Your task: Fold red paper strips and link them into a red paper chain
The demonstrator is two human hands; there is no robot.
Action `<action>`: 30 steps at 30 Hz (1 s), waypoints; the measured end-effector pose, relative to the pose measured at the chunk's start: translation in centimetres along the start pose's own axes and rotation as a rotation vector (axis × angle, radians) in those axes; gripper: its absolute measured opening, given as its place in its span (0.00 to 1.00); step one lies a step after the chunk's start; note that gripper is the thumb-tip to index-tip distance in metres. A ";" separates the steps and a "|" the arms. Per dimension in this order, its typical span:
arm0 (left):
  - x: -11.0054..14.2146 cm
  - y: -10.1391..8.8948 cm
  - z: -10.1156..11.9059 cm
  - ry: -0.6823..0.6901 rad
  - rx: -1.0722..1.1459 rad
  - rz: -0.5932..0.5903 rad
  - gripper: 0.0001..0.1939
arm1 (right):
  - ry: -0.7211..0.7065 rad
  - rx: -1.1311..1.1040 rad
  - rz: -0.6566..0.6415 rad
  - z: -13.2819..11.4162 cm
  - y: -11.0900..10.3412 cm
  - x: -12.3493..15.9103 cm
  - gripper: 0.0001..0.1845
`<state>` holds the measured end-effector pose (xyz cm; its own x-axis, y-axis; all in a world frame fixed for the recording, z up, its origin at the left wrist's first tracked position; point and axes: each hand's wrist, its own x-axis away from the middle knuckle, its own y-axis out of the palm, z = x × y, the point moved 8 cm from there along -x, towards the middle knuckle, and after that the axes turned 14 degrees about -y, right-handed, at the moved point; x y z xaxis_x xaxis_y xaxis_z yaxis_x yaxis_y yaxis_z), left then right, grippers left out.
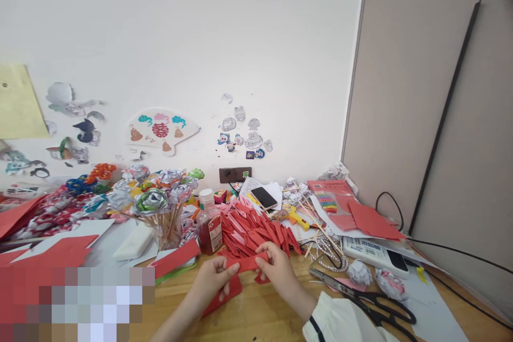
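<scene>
A cluttered wooden desk against a white wall; both hands pinch one red paper strip, lying crosswise between left hand and right hand; scissors lie right of them

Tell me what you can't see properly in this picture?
- Head view, bottom left: a blurred patch hides that part of the table.
- The red paper strip is partly covered by the left hand and right hand; its ends are hidden in their grip.
- The scissors: the handles run under the white sleeve.
- The bottle label is too small to read.
</scene>
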<state>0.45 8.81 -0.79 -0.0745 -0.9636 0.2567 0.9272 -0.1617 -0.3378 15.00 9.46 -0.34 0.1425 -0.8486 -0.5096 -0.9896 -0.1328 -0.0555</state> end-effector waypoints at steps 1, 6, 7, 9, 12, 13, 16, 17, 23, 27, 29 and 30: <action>0.0 0.0 0.0 0.006 -0.004 0.007 0.25 | -0.010 0.014 -0.008 -0.1 0.0 0.0 0.08; 0.5 0.0 0.9 0.093 0.034 0.012 0.21 | -0.028 0.028 -0.032 -0.3 0.0 0.1 0.08; 0.7 0.0 1.2 0.114 0.061 0.012 0.20 | -0.026 0.024 -0.028 -0.3 -0.1 0.1 0.08; 1.1 -0.1 1.8 0.155 0.108 0.008 0.21 | -0.018 0.015 -0.020 -0.3 -0.1 0.1 0.08; 1.5 0.0 2.3 0.184 0.126 -0.024 0.21 | 0.003 -0.003 -0.018 -0.2 0.0 0.1 0.08; 1.6 0.1 2.4 0.186 0.126 -0.035 0.19 | 0.002 -0.003 -0.018 -0.3 0.0 0.1 0.08; 1.5 0.1 2.3 0.186 0.131 -0.053 0.16 | -0.027 0.020 0.003 -0.6 -0.2 0.0 0.07; 1.4 0.1 2.3 0.186 0.133 -0.054 0.16 | -0.033 0.026 0.012 -0.7 -0.3 0.0 0.06; 1.2 0.2 2.2 0.195 0.144 -0.058 0.15 | -0.022 0.002 0.024 -0.9 -0.2 -0.1 0.08; 1.3 0.4 2.2 0.213 0.166 -0.081 0.15 | -0.028 0.007 0.040 -1.2 -0.3 0.0 0.08; 1.4 0.4 2.2 0.214 0.174 -0.083 0.16 | -0.026 0.009 0.045 -1.2 -0.3 0.1 0.08; 1.4 0.4 2.2 0.212 0.176 -0.081 0.16 | -0.024 0.011 0.045 -1.1 -0.3 0.1 0.08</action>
<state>1.50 7.86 1.40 -0.2088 -0.9750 0.0754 0.9632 -0.2184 -0.1565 15.31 8.87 0.54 0.0973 -0.8411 -0.5320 -0.9952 -0.0890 -0.0413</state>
